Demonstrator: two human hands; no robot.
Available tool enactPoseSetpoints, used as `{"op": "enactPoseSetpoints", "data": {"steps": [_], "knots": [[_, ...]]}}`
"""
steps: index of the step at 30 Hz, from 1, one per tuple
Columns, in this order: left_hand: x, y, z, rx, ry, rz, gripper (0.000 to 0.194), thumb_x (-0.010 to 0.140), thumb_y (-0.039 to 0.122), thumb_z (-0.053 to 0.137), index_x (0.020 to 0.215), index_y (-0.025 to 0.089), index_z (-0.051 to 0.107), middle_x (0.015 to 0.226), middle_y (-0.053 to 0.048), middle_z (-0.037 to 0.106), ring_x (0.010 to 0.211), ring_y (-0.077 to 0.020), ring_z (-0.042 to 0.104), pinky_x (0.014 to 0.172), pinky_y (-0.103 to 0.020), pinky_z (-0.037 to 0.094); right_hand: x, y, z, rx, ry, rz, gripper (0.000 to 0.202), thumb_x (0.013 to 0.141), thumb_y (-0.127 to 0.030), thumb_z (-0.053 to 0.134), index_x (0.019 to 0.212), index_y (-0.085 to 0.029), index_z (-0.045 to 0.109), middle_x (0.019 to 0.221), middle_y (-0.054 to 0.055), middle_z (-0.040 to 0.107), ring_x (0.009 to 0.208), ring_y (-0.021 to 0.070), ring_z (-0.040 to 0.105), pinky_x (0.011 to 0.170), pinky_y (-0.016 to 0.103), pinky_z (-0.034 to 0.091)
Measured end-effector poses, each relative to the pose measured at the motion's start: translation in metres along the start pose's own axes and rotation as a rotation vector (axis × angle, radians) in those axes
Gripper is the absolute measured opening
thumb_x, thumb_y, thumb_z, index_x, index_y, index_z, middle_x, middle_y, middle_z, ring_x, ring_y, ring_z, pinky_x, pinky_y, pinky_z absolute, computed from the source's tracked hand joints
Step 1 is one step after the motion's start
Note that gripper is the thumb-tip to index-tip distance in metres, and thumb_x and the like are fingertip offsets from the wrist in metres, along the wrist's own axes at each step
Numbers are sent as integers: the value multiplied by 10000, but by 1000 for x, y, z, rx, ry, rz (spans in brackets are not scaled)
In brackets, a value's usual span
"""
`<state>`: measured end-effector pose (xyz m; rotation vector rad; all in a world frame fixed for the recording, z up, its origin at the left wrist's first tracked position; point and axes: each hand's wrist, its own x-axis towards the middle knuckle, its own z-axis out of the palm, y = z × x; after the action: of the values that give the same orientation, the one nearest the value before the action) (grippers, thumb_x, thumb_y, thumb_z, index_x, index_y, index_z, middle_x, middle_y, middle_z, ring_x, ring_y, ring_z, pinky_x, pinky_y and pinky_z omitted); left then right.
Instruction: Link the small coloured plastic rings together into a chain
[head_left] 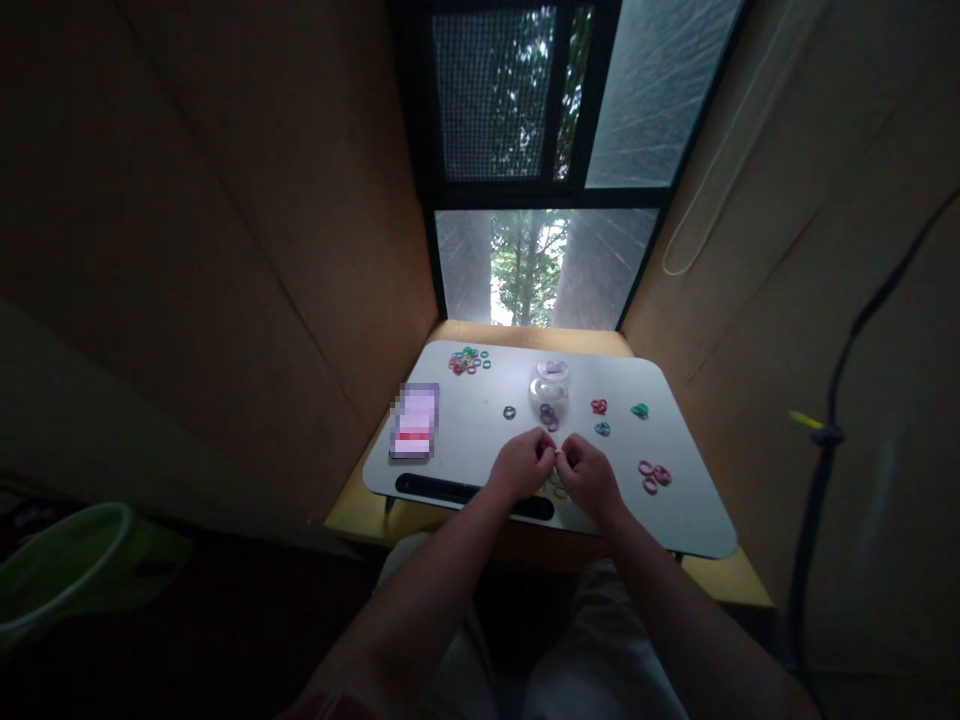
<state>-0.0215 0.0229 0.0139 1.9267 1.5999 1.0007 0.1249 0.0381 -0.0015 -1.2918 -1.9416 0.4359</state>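
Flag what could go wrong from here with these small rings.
1. The small pale item between the left hand and right hand might slip; it's tiny and held at the fingertips.
2. The yellowish rings lie right by the hands, so a wrist could scatter them.
3. The purple rings sit just beyond the fingertips, beside the clear container; a forward nudge could disturb both.

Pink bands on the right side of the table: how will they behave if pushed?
The pink bands look small and thin, so each is probably light. They appear to lie flat on the smooth-looking white tabletop, so a push would likely slide rather than roll them. Stiffness is unclear.
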Motion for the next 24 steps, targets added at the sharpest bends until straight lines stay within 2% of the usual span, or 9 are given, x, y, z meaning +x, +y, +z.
{"op": "enactPoseSetpoints", "data": {"steps": [24], "knots": [[-1, -1, 0, 3, 30, 27, 93, 827, 211, 495, 790, 191, 577, 740, 9, 625, 683, -128, 553, 627, -235, 382, 0, -2, 3, -8, 12, 9, 140, 795, -265, 479, 671, -218, 433, 581, -39, 469, 554, 129, 440, 532, 237, 292]]}}
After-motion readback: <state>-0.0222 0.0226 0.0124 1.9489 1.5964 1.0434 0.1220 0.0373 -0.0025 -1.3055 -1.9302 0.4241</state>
